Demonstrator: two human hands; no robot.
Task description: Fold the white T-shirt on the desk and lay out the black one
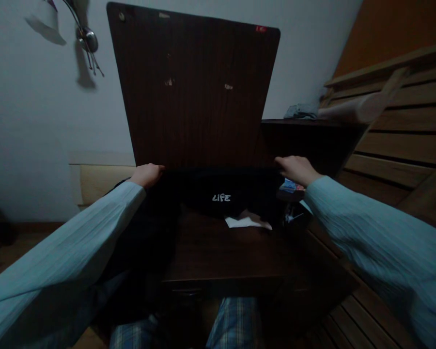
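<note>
A black garment (218,191) with the white word LIFE on it is stretched out in front of a dark wooden board (196,92) that stands upright behind it. My left hand (147,174) is closed on the garment's left top corner. My right hand (296,169) grips its right top corner. Both arms wear light blue sleeves. The garment's lower part hangs down onto a dark wooden table (232,252) and over the table's left side.
A white scrap of paper (247,222) lies on the table under the garment. Small items (292,186) sit near my right hand. A slatted wooden bed frame (396,150) fills the right. A metal hook (87,41) hangs on the wall, top left.
</note>
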